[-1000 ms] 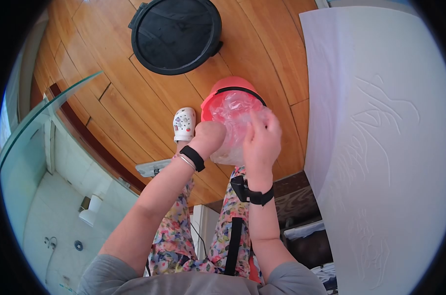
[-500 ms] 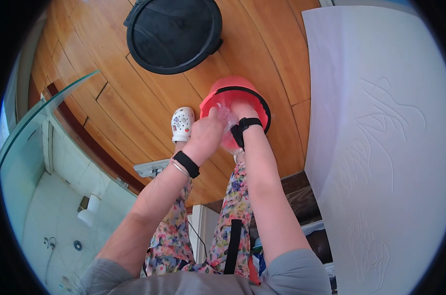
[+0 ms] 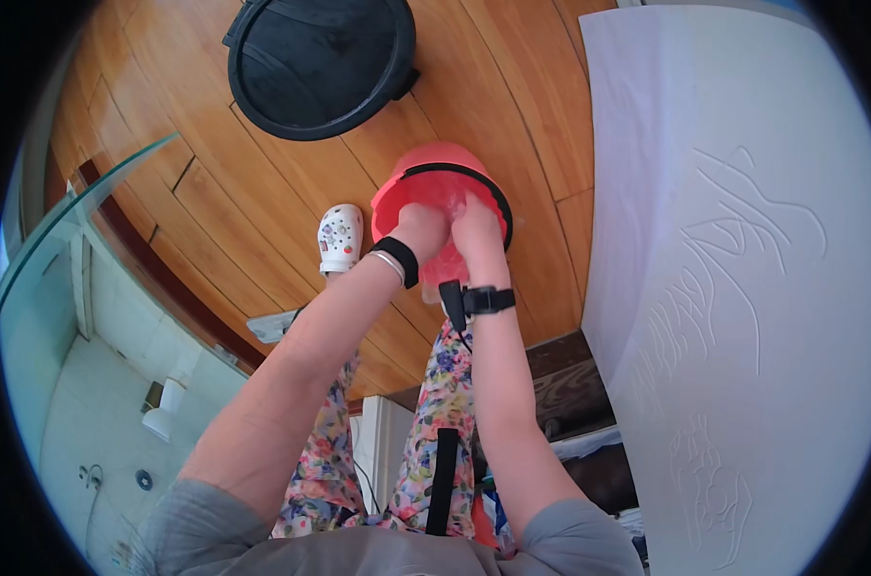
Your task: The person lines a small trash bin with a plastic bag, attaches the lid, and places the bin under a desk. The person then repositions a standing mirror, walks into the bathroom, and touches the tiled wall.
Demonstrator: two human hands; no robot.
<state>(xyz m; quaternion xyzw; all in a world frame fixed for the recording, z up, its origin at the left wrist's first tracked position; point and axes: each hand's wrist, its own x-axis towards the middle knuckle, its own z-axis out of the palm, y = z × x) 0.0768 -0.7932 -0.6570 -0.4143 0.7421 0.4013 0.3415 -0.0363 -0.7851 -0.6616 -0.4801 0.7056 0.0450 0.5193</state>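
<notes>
A red bin (image 3: pixel 442 155) with a black band along part of its rim stands on the floor in front of me. Clear, crinkled plastic film (image 3: pixel 452 194) lines its inside and seems to hang over the near edge. Both of my hands reach down into the bin. My left hand (image 3: pixel 424 225) is on the left, its fingers bent out of sight inside. Close beside it, my right hand (image 3: pixel 477 225) goes in with its fingertips hidden too. Whether either hand grips the film cannot be made out.
A black oval lid or container top (image 3: pixel 325 62) is beyond the bin. My foot in a white clog (image 3: pixel 340 238) is left of it. A glass panel (image 3: pixel 80 221) curves along the left, and a large white embossed panel (image 3: pixel 733 288) stands on the right.
My left hand, earlier near the rim with clear plastic by its fingers, has gone deeper into the bin. The right hand remains inside. The view has shifted slightly.
</notes>
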